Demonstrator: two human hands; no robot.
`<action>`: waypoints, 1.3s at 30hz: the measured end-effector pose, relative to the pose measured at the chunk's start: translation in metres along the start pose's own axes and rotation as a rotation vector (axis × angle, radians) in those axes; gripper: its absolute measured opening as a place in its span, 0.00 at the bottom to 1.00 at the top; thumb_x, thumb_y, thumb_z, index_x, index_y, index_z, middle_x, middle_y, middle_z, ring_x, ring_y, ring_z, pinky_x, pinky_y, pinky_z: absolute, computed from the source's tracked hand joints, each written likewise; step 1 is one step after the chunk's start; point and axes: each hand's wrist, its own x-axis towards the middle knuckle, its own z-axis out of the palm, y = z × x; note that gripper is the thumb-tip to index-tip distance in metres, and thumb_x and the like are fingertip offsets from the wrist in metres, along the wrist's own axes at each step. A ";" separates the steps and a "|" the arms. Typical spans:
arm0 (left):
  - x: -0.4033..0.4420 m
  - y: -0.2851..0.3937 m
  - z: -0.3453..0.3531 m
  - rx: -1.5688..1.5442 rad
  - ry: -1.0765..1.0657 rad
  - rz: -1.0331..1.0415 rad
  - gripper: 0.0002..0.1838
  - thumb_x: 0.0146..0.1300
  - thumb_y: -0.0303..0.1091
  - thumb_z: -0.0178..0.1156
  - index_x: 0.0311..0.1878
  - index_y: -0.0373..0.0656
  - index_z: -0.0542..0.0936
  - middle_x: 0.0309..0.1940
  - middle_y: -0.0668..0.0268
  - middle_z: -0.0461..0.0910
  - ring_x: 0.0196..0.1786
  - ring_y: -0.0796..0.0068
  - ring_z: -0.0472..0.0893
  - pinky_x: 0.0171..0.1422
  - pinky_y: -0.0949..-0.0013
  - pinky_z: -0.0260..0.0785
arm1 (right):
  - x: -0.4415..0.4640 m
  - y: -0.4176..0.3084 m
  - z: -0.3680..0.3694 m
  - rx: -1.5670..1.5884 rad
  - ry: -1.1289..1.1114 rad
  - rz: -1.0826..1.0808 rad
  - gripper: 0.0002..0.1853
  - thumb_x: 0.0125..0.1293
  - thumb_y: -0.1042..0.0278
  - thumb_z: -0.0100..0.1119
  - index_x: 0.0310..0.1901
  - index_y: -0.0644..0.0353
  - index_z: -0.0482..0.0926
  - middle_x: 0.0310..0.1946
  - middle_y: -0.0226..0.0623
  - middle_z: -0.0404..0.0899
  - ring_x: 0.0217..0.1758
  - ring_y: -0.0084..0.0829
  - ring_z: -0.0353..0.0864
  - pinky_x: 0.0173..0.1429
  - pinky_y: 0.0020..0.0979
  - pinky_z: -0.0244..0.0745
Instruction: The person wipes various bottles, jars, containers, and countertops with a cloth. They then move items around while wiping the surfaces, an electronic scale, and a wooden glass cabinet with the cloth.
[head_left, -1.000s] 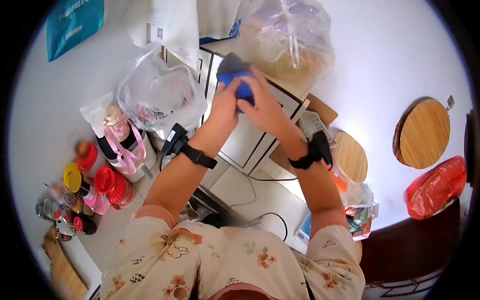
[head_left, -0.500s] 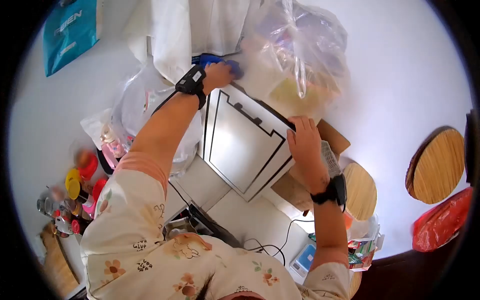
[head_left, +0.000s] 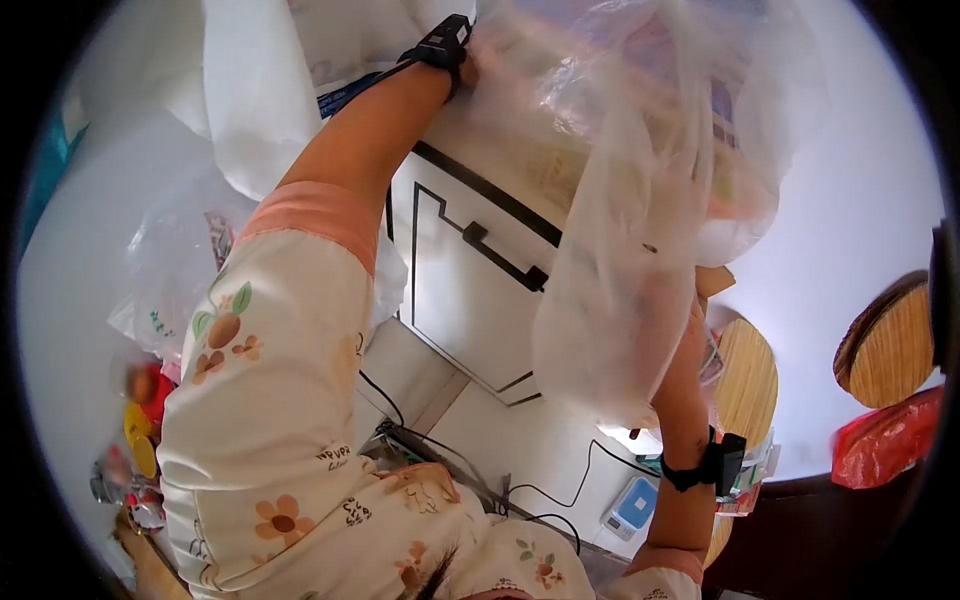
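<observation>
A large translucent plastic bag, with colored contents showing faintly through it, fills the upper middle and right. My left hand reaches to its far left side; the fingers are lost behind the wrist and the film. My right hand lies behind the bag's hanging film on the near right, so its fingers are veiled. Below the bag stands a white cabinet with black outlines and a black handle on its front.
White plastic hangs at upper left, above a clear bag. Jars with red and yellow lids stand at lower left. Wooden slabs and a red bag are at right. A small blue-topped scale and cables lie below.
My left hand has moved up from the cabinet's far corner to the bag. My right hand has left the cabinet edge and moved right and down. The bag now hangs over the cabinet's front.
</observation>
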 end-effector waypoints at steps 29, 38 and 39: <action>-0.224 0.070 -0.032 -0.149 0.227 0.139 0.22 0.65 0.44 0.60 0.56 0.40 0.83 0.59 0.51 0.80 0.61 0.44 0.78 0.65 0.48 0.72 | 0.043 0.005 -0.036 -0.270 0.345 0.049 0.25 0.64 0.70 0.67 0.62 0.51 0.72 0.61 0.39 0.72 0.48 0.52 0.84 0.44 0.44 0.84; -0.219 0.073 -0.036 -0.166 0.178 0.118 0.21 0.66 0.42 0.60 0.55 0.38 0.83 0.56 0.48 0.82 0.57 0.42 0.81 0.63 0.48 0.73 | 0.077 0.034 -0.076 -0.395 0.436 -0.078 0.15 0.65 0.68 0.66 0.53 0.54 0.78 0.47 0.41 0.79 0.44 0.52 0.84 0.43 0.45 0.83; -0.216 0.074 -0.033 -0.171 0.172 0.133 0.20 0.66 0.42 0.60 0.54 0.38 0.83 0.56 0.48 0.82 0.56 0.42 0.81 0.63 0.48 0.73 | 0.078 0.042 -0.086 -0.391 0.408 -0.087 0.16 0.64 0.67 0.68 0.52 0.54 0.77 0.46 0.41 0.79 0.45 0.51 0.83 0.43 0.45 0.82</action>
